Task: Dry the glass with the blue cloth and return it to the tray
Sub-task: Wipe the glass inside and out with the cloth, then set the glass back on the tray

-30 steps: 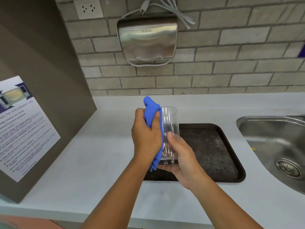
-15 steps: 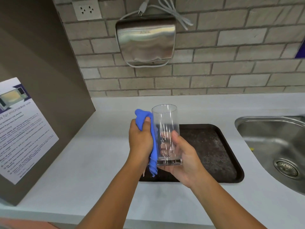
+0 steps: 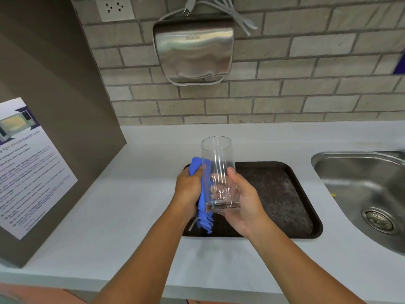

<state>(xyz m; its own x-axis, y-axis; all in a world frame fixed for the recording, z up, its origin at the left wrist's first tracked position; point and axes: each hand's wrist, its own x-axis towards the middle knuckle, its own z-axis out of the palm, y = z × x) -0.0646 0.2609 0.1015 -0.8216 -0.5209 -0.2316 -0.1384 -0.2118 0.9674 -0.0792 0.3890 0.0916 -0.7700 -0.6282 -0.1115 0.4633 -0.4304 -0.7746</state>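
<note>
Head view: right hand (image 3: 242,201) wraps the lower half of the glass (image 3: 218,172), fingers closed round its base, thumb up the near side. Glass upright, rim open to the wall, held above the left end of the tray (image 3: 306,216), not touching it. Left hand (image 3: 189,189) closed on the cloth (image 3: 202,194), bunched against the glass's left wall, loose tail hanging below the fist.

Change over the last second: cloth has slid from up near the rim down to mid-wall and base; more bare glass shows on top (one downward stroke, by the look). Likely the outside is nearly wiped. Inside not seen wiped here. Set-down on tray not yet begun
</note>
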